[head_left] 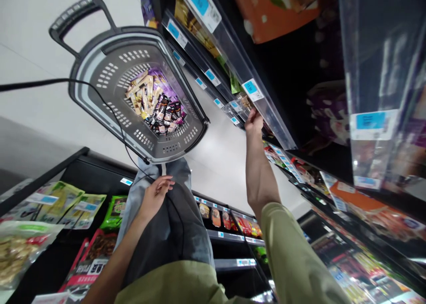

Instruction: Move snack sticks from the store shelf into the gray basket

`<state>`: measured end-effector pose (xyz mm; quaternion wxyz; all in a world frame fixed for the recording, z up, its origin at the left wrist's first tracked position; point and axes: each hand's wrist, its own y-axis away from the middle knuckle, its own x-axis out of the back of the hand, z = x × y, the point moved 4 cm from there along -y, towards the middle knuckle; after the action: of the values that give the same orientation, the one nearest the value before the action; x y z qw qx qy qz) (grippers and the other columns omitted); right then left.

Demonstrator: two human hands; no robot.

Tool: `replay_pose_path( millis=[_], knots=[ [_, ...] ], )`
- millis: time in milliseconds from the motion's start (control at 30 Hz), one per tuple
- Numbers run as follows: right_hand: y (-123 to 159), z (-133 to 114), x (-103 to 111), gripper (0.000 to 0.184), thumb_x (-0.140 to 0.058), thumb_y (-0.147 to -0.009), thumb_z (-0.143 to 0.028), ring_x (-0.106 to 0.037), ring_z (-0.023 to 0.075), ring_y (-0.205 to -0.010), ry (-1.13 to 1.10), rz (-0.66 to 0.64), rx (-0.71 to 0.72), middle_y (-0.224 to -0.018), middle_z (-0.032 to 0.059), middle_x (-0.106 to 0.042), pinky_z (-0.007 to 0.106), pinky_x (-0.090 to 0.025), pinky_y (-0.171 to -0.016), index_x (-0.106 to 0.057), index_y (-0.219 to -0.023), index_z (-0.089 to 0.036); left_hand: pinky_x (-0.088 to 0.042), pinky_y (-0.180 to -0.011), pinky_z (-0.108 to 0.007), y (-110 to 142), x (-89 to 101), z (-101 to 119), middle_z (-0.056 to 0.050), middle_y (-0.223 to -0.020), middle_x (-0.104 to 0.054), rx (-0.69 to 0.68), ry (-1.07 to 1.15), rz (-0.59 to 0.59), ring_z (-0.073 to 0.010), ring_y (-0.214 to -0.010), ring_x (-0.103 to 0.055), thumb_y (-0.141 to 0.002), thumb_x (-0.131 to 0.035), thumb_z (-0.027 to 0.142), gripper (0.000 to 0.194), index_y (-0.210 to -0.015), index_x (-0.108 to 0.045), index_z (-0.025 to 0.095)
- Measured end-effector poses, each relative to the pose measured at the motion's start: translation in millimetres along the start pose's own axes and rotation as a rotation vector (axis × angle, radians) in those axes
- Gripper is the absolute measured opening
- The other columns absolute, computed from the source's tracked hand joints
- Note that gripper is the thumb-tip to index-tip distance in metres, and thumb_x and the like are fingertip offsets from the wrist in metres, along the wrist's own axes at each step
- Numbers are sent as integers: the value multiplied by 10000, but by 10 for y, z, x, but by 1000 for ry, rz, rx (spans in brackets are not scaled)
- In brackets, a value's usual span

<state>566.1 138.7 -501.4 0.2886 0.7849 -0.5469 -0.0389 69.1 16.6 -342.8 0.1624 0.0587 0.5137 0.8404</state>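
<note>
My right hand (254, 120) reaches down to a low shelf on the right and closes on a clear snack packet (245, 102) at the shelf's front rail. My left hand (157, 194) rests by my thigh, fingers loosely apart, holding nothing. A grey shopping basket (100, 69) stands on the pale floor in front of me, with purple, tan and dark snack packets (155, 103) piled inside.
Dark shelving (286, 131) with blue price tags runs along the right. Another shelf unit (80, 162) with green and red snack bags sits at the left. A black cable (83, 82) crosses over the basket. The basket's handle (78, 13) sticks out toward the aisle.
</note>
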Motion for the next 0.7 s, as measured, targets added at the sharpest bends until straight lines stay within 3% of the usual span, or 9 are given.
replay_pose_path(
  millis=[100, 200, 333, 467, 600, 700],
  knots=[
    [-35, 4, -53, 171, -442, -947, -165, -692, 135, -968, 16, -2, -115, -1020, 58, -681, 329, -617, -877, -601, -892, -196, -570, -796, -377, -25, -12, -28, -95, -962, -760, 5, 5, -4, -234, -829, -719, -862, -613, 581, 477, -1114, -674, 181],
    [166, 11, -42, 111, -487, -909, -156, -681, 116, -888, 53, -3, -136, -1039, 40, -673, 307, -610, -821, -591, -906, -194, -575, -797, -373, -47, -18, -87, -83, -952, -767, 27, 16, -3, -242, -836, -725, -850, -628, 566, 426, -1096, -681, 223],
    [713, 108, -16, 99, -517, -872, -178, -658, 89, -757, 139, 54, -65, -959, 12, -661, 247, -581, -718, -583, -946, -184, -569, -741, -358, -83, 13, -161, -82, -902, -778, 55, 9, 17, -253, -770, -724, -815, -660, 544, 356, -1032, -701, 264],
    [1395, 207, -130, 150, -492, -863, -272, -610, 87, -625, 310, 40, 137, -791, -32, -611, 214, -538, -612, -593, -950, -203, -561, -721, -357, -140, 113, -206, -75, -838, -777, 50, -2, 35, -253, -729, -716, -781, -670, 547, 349, -983, -714, 267],
    [2004, 318, -470, 219, -502, -871, -361, -600, 117, -618, 424, -169, 243, -720, -33, -590, 249, -542, -635, -634, -973, -220, -552, -724, -349, -212, 261, -196, -69, -813, -776, 42, -56, 50, -247, -715, -710, -779, -658, 541, 333, -952, -721, 263],
    [2263, 557, -876, 252, -582, -857, -403, -625, 137, -685, 512, -476, 126, -783, -10, -647, 288, -556, -724, -674, -1020, -234, -544, -724, -350, -291, 365, -130, -75, -825, -777, 23, -67, 45, -251, -729, -709, -796, -647, 517, 313, -954, -721, 258]
  ],
)
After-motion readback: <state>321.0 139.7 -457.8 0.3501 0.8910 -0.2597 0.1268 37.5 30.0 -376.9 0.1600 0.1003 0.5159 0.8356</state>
